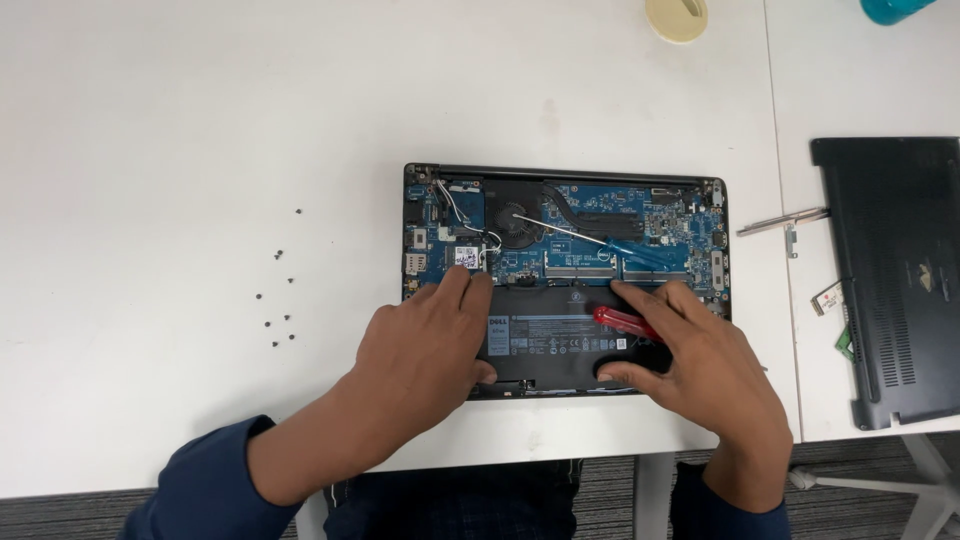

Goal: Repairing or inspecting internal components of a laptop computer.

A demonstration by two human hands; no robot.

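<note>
Near front edge of bench (pixel 200 120), we press left hand (pixel 425 345) flat, fingers spread, on laptop battery (pixel 555 340); right hand (pixel 700 365) pinches red screwdriver (pixel 625 320). Tip could gouge battery; loose screws (pixel 278 290) could roll off.

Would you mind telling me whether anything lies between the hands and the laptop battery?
Nothing does: the left hand and right hand already rest on the black battery; a red-handled screwdriver sits under the right fingers.

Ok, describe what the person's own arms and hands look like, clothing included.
Both hands are bare: no gloves, rings or watch show on the left hand or the right hand. Each forearm is uncovered, with a dark navy blue sleeve pushed back toward the elbow. The right arm's sleeve shows only at the frame's bottom edge.
</note>
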